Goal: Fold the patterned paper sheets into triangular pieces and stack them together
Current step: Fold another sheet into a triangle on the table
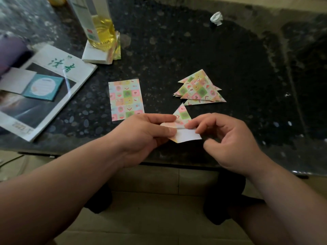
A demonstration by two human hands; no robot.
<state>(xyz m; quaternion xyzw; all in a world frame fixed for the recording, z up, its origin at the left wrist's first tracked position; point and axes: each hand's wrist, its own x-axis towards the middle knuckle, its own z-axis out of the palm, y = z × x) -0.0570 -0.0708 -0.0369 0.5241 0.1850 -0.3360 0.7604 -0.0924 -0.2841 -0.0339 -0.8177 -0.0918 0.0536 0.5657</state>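
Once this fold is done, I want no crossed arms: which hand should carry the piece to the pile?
Right, likely: the pile lies beyond the right hand, which pinches the piece; the left hand sits farther off.

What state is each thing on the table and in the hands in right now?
Sheet in hand: partly folded, white back showing.
Left hand: pinches that sheet.
Right hand: pinches its right edge.
Flat sheet: unfolded, lying on the table.
Folded triangles: piled loosely, fanned out.
Bottle: upright.
White scrap: crumpled.
Magazine: closed, flat.
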